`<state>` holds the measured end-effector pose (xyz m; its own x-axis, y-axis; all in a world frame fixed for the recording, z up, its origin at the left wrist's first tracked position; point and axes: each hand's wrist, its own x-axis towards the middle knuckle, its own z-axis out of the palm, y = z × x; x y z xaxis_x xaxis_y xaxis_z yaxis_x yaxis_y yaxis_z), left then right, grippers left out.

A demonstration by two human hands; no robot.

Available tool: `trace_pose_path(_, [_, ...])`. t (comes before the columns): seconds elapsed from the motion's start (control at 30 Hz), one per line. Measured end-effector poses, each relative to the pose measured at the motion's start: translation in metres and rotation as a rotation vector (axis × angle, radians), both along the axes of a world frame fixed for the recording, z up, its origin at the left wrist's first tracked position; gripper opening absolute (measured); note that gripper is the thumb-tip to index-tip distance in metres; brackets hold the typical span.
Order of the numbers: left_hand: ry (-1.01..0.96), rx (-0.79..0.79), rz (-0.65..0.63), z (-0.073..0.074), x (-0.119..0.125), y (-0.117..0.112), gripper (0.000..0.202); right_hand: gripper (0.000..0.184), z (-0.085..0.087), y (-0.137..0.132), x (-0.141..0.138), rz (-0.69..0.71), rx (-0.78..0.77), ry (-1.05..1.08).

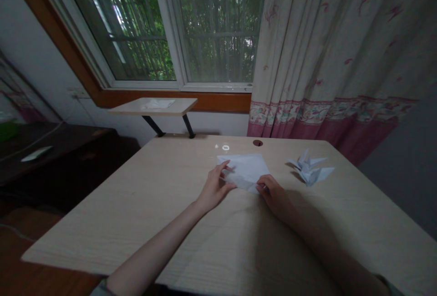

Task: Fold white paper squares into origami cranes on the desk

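A white sheet of paper [251,166] lies on the desk in front of me, its near edge slightly raised and creased. At its left edge, my left hand [218,183] holds the sheet, index finger on top and thumb at the near side, with some fingertips hidden. The near right corner is pinched between the thumb and curled fingers of my right hand [271,191]. To the right of that hand, apart from it, stand folded paper cranes [310,168] with pointed wings, close together; I cannot tell exactly how many.
The pale wooden desk [153,205] has a round cable hole [257,143] near its back edge. A small raised shelf [136,105] at the back left carries white paper [159,104]. Behind are a barred window and a patterned curtain [300,59]. A dark table [68,145] stands at the left.
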<state>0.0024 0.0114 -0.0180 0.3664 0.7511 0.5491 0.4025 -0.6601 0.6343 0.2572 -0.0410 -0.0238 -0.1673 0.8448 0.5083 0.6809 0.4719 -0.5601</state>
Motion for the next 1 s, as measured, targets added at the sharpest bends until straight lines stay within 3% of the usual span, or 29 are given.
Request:
trace_pose_path(0.23, [-0.043, -0.090, -0.023, -0.001, 0.000, 0.004, 0.055, 0.017, -0.006, 0.004, 0.002, -0.011, 0.008, 0.015])
trace_pose_path(0.43, [-0.062, -0.001, 0.008, 0.007, 0.003, 0.001, 0.048, 0.016, -0.007, 0.003, 0.002, -0.033, -0.039, -0.003])
trace_pose_path(0.73, [-0.021, 0.007, 0.072, 0.007, 0.004, -0.001, 0.046, 0.012, -0.009, 0.003, 0.001, -0.011, -0.097, 0.037])
trace_pose_path(1.0, [0.098, 0.165, 0.172, 0.007, 0.001, -0.001, 0.043, 0.015, -0.012, 0.006, 0.003, 0.017, -0.097, 0.018])
